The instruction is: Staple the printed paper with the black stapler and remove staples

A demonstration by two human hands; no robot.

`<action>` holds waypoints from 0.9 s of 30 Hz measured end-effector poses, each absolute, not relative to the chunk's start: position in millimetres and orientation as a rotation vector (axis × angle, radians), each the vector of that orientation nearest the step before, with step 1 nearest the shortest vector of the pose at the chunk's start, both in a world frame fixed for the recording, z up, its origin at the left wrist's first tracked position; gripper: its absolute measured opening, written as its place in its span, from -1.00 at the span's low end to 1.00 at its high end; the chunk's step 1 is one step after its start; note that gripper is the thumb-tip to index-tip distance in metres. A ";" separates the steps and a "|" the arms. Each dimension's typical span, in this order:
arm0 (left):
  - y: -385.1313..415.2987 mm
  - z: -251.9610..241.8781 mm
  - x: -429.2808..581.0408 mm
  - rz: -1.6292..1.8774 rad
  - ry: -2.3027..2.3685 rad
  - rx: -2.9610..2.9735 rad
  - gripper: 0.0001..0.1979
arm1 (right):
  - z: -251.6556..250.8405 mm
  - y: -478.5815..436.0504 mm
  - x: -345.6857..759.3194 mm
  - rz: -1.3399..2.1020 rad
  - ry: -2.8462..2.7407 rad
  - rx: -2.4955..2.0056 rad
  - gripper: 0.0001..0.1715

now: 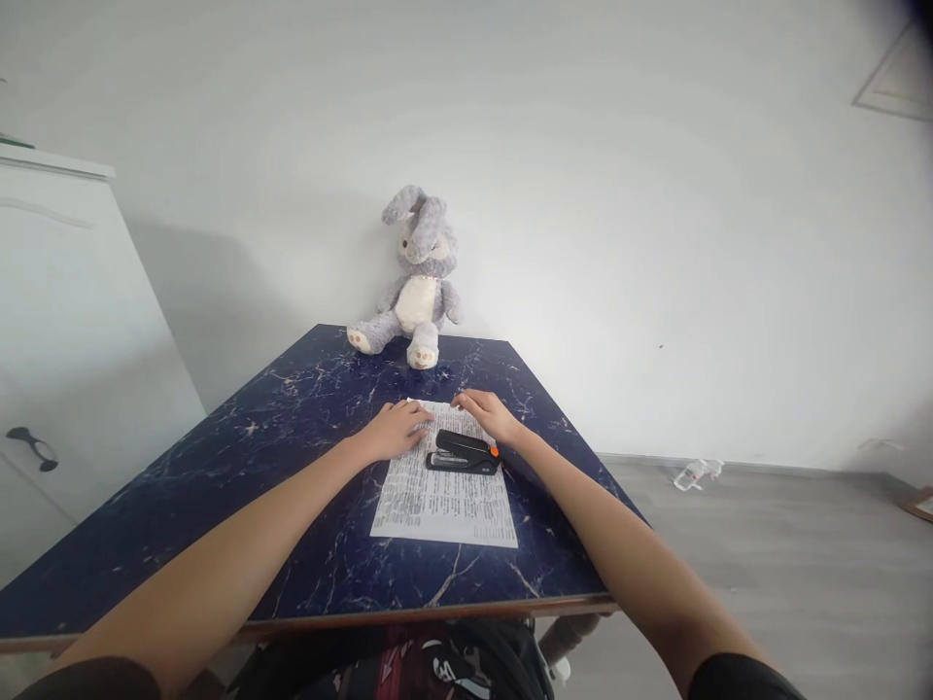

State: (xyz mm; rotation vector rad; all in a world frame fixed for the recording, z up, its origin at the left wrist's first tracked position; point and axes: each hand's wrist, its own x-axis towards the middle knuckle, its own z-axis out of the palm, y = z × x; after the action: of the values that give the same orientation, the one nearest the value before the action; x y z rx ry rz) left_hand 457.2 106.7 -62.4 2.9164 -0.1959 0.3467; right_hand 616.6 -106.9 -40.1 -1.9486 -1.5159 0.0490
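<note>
Black stapler (466, 445) laid on printed sheet (437, 510), just nearside of right hand (490, 413). Sheet partly covered by left hand (397, 428), fingers loosely spread; right's bent, whether sheet is pinched cannot be told.

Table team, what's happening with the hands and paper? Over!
Left hand on paper, right hand near its far edge, grip unclear. Paper flat on table. Stapler lying on top of it.
</note>
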 end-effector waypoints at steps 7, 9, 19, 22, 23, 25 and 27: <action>101.7 -56.6 455.4 0.286 -0.140 2.954 -0.62 | -12.4 -118.0 592.7 0.424 -1.792 -1.802 -0.48; 101.3 -55.7 455.0 0.272 -0.136 2.954 -0.62 | -8.9 -121.3 591.7 0.483 -1.864 -1.762 -0.51; 102.4 -55.0 452.5 0.253 -0.155 2.917 -0.59 | 1.5 -136.4 620.0 0.307 -1.742 -1.987 -0.75; 102.4 -56.1 452.9 0.262 -0.159 2.916 -0.59 | 0.4 -154.1 658.1 0.092 -1.398 -2.223 -0.72; 102.3 -56.2 452.9 0.260 -0.159 2.911 -0.59 | -1.6 -161.0 671.1 0.039 -1.271 -2.302 -0.70; 101.9 -55.8 452.7 0.263 -0.156 2.904 -0.59 | -7.7 -174.1 693.4 0.019 -1.060 -2.409 -0.66; 101.0 -54.7 452.4 0.260 -0.153 2.908 -0.60 | -14.8 -183.9 707.9 0.050 -0.957 -2.454 -0.66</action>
State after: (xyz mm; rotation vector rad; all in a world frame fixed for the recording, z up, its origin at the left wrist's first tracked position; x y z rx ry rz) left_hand 452.4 101.0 -54.7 2.9076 -0.1532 0.2603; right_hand 707.9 -183.9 -14.8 -2.4536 -0.9567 0.0501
